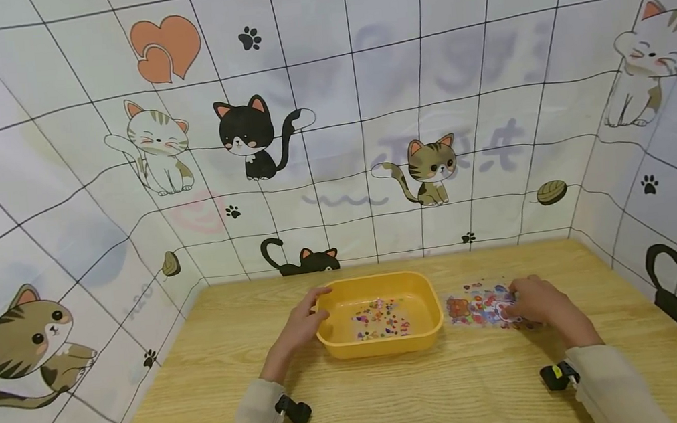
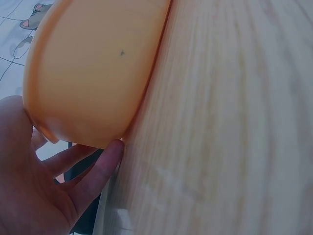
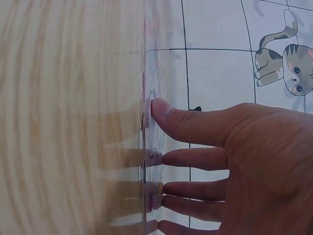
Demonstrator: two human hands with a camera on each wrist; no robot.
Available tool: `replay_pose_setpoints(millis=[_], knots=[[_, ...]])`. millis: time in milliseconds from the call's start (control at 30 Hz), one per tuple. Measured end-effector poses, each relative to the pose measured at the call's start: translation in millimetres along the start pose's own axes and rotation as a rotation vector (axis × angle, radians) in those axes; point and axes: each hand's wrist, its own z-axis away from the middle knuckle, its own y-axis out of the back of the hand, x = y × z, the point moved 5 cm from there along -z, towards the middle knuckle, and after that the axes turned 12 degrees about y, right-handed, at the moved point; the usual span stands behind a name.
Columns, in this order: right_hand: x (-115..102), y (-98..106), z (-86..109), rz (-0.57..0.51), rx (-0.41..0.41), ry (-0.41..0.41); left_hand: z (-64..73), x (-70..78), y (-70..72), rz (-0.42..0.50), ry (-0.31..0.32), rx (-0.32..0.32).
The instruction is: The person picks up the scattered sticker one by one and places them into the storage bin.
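A yellow plastic basin [image 1: 380, 347] stands on the wooden table, with small multicoloured pieces [image 1: 381, 318] scattered over its bottom. My left hand [image 1: 301, 322] touches the basin's left end near the rim, thumb and fingers spread. In the left wrist view, the thumb tip rests by the basin's lower edge and the other fingers lie partly behind it. To the basin's right lie clear sheets with colourful cartoon stickers [image 1: 474, 308]. My right hand [image 1: 542, 301] touches their right part with extended fingertips, seen side-on in the right wrist view; the sheets look thin and flat there.
The wooden table [image 1: 415, 393] meets a cat-printed wall covering [image 1: 331, 131] behind the basin and at both sides. Each wrist bears a small black camera, one by the left sleeve [image 1: 253, 414] and one by the right sleeve [image 1: 610, 382].
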Motion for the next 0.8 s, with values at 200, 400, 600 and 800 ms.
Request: replay_pose_setpoints(millis=[200, 400, 600, 800], knots=[[-1.2, -1.1, 1.4, -0.081, -0.024, -0.023, 0.1, -0.8, 0.0, -0.008, 0.007, 0.001], [-1.9, -2.8, 3.2, -0.072, -0.037, -0.059, 0.6, -0.1, 0.3, -0.004, 0.004, -0.007], [-5.1, -2.2, 2.6, -0.06, -0.04, -0.086, -0.4, -1.5, 0.8, 0.005, 0.021, 0.007], [-7.7, -2.6, 3.0, -0.05, -0.038, -0.093, -1.2, -2.4, 0.2, -0.003, 0.015, 0.005]])
